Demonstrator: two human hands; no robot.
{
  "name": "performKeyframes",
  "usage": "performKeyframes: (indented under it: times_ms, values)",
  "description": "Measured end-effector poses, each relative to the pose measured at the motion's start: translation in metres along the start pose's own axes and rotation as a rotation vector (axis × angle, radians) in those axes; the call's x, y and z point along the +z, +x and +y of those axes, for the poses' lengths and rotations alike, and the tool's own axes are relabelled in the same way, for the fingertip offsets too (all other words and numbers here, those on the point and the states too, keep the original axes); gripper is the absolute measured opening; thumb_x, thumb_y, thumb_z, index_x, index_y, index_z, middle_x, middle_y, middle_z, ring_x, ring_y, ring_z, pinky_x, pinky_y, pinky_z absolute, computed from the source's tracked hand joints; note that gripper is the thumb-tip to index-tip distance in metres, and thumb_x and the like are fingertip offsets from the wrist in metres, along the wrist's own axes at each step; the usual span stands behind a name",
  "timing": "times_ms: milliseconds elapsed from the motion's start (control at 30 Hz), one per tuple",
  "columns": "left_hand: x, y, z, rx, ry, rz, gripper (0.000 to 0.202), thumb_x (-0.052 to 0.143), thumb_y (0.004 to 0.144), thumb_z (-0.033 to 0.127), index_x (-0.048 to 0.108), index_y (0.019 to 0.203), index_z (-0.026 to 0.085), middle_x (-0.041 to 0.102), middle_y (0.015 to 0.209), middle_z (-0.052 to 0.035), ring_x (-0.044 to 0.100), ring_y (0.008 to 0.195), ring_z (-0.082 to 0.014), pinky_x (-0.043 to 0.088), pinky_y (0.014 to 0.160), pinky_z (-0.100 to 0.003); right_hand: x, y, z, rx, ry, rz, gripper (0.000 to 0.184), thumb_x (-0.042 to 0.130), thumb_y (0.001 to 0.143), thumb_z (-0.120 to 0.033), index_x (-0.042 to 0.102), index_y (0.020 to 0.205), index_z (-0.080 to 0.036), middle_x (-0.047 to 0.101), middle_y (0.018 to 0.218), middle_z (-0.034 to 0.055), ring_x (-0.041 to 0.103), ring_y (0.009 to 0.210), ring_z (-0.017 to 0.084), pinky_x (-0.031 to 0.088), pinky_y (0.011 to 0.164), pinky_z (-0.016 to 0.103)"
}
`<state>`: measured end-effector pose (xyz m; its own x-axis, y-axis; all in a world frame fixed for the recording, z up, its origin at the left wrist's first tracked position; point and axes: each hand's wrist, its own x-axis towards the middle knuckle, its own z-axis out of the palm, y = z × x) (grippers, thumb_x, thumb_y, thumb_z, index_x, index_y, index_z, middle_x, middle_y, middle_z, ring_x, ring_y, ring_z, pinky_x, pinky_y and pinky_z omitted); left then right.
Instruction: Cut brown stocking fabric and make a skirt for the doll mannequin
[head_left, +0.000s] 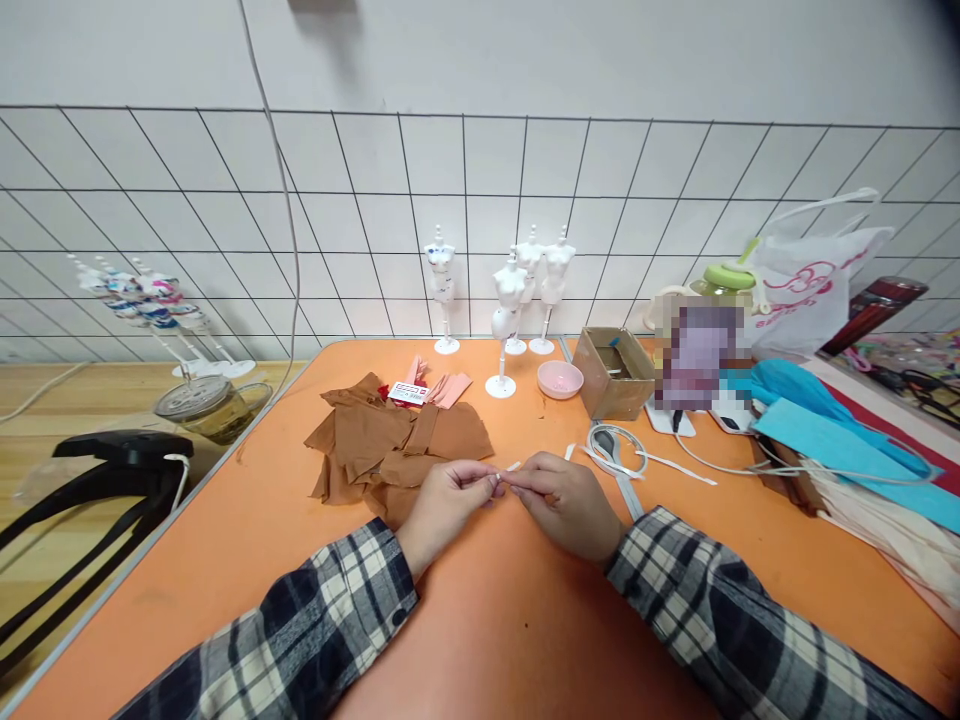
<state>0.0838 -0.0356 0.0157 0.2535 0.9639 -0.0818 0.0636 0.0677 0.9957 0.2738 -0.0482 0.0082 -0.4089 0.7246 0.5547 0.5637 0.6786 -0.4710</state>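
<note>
My left hand (448,500) and my right hand (564,503) meet fingertip to fingertip above the orange table (480,620). Both are pinched on a small white strip (511,469) that sticks out between them. Just behind my left hand lies a pile of brown fabric pieces (390,445). A white ribbon and scissors (622,455) lie just right of my right hand. Both arms wear plaid sleeves.
Several white doll mannequin stands (517,290) line the back, with a pink bowl (560,379) and a cardboard box (613,372) beside them. Blue and cream fabric (840,430) is heaped at the right. A glass jar (206,405) and black stand (112,470) sit left.
</note>
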Motion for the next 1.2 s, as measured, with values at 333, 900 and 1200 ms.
performKeyframes:
  times_ms: [333, 900, 1200]
  values:
    - [0.003, -0.002, 0.002, -0.025, -0.015, -0.004, 0.027, 0.07, 0.073, 0.039, 0.076, 0.079, 0.014, 0.073, 0.072, -0.0059, 0.064, 0.064, -0.0147, 0.05, 0.059, -0.023, -0.001, 0.001, -0.003, 0.086, -0.031, -0.008, 0.024, 0.054, 0.091, -0.019, 0.071, 0.106, -0.025, 0.067, 0.084, 0.0025, 0.062, 0.075, 0.013, 0.043, 0.065, 0.023]
    - [0.009, -0.006, 0.004, 0.025, -0.015, -0.048, 0.025, 0.071, 0.073, 0.039, 0.067, 0.079, 0.015, 0.074, 0.083, -0.0076, 0.069, 0.076, -0.0182, 0.051, 0.064, -0.025, 0.004, 0.008, -0.009, 0.588, 0.452, 0.107, 0.013, 0.059, 0.079, -0.03, 0.062, 0.075, -0.018, 0.053, 0.057, -0.0025, 0.044, 0.048, 0.01, 0.033, 0.044, 0.022]
    - [0.008, -0.006, 0.007, -0.162, -0.559, -0.054, 0.021, 0.067, 0.084, 0.03, 0.05, 0.084, 0.019, 0.074, 0.109, -0.0098, 0.071, 0.097, -0.0171, 0.054, 0.083, -0.025, 0.003, 0.011, 0.004, 0.869, 0.776, 0.282, 0.025, 0.062, 0.075, -0.042, 0.053, 0.077, -0.018, 0.046, 0.051, -0.007, 0.04, 0.042, 0.007, 0.03, 0.039, 0.018]
